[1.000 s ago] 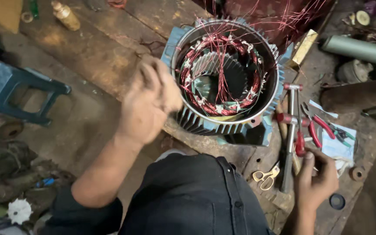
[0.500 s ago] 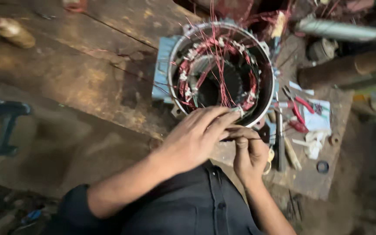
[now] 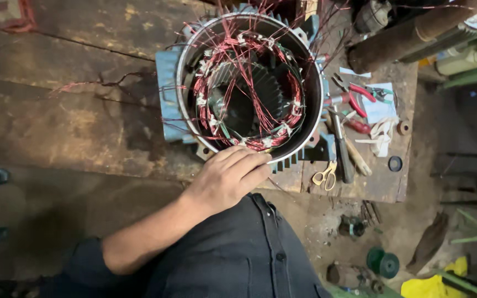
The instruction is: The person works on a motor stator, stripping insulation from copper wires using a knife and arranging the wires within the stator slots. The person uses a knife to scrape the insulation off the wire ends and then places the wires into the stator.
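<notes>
- My left hand rests at centre frame, fingers flat on the near rim of the motor housing; grip loose, closed on nothing that I can see.
- My right hand is out of frame.
- Motor housing stands open end up on the wooden table, upper centre of frame, red copper windings around its inside, loose wire ends sticking up.
- Right of it: red-handled pliers, yellow-handled scissors, a hammer.
</notes>
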Available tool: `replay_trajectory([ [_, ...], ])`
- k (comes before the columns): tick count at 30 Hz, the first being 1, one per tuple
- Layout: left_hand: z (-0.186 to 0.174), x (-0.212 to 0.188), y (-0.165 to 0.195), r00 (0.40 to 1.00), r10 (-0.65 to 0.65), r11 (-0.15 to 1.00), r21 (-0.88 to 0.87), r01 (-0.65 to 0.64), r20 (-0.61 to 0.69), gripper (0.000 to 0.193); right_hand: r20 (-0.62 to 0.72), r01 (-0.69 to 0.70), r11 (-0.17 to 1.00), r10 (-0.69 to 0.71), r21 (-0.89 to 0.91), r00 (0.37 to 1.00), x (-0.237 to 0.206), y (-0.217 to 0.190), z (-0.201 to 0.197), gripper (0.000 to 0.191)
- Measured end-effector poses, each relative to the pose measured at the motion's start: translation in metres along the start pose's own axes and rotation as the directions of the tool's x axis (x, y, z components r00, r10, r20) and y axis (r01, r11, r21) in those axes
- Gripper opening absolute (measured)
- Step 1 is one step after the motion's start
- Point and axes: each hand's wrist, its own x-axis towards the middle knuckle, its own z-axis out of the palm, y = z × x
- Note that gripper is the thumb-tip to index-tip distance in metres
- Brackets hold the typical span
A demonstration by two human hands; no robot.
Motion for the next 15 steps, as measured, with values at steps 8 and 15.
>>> replay_trajectory([
  [8,-0.028,0.004,-0.005,0.987,0.144,0.989,0.022,-0.146,0.074,0.016,-0.152,-0.245,0.797,0.192,-0.553,0.970,0.010,0.002,0.047,0.033],
  [15,-0.023,-0.006,0.000,0.997,-0.026,0.999,-0.035,0.024,-0.076,0.030,0.541,0.146,0.743,0.324,-0.653,0.776,0.001,0.073,0.131,0.056],
])
